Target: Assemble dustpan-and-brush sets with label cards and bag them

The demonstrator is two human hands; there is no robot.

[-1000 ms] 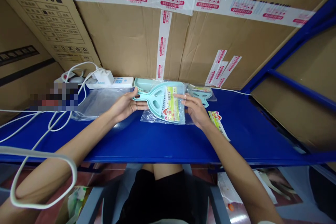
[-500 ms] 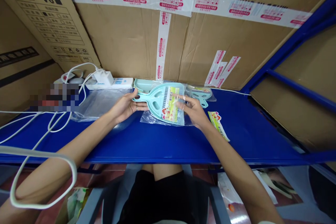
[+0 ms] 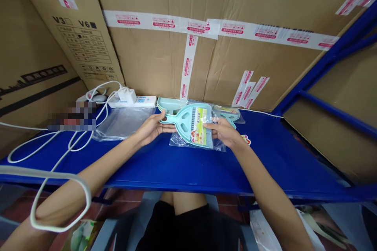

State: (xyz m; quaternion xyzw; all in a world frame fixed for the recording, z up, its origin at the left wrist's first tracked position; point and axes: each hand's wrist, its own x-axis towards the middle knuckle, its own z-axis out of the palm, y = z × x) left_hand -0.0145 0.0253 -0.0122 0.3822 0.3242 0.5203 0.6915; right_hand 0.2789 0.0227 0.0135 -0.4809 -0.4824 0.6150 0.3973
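Observation:
A mint-green dustpan (image 3: pixel 186 126) with a yellow-green label card (image 3: pixel 200 125) lying over its pan is held level just above the blue table. My left hand (image 3: pixel 153 128) grips its handle, thumb on top and fingers beneath. At the wide end, my right hand (image 3: pixel 226 130) is closed on the edge, its thumb on the card. Clear plastic film (image 3: pixel 180 141) surrounds the pan's wide part and hangs below it. Behind stand more mint dustpans (image 3: pixel 171 104), stacked. Beyond my right hand lies a wrapped mint piece (image 3: pixel 231 115). A loose label card (image 3: pixel 246 139) is partly hidden by my right wrist.
Flat clear plastic bags (image 3: pixel 125 122) lie left of my left hand. A white power strip (image 3: pixel 147 100) with a plug and looping white cables (image 3: pixel 73 137) is behind them. Cardboard boxes (image 3: pixel 153 59) wall the back; a blue metal frame (image 3: pixel 318 62) rises at right.
My right fingers, raised over the card before, now close on the dustpan's wide end with the thumb on the card. My view has tilted up slightly. My left hand keeps the handle.

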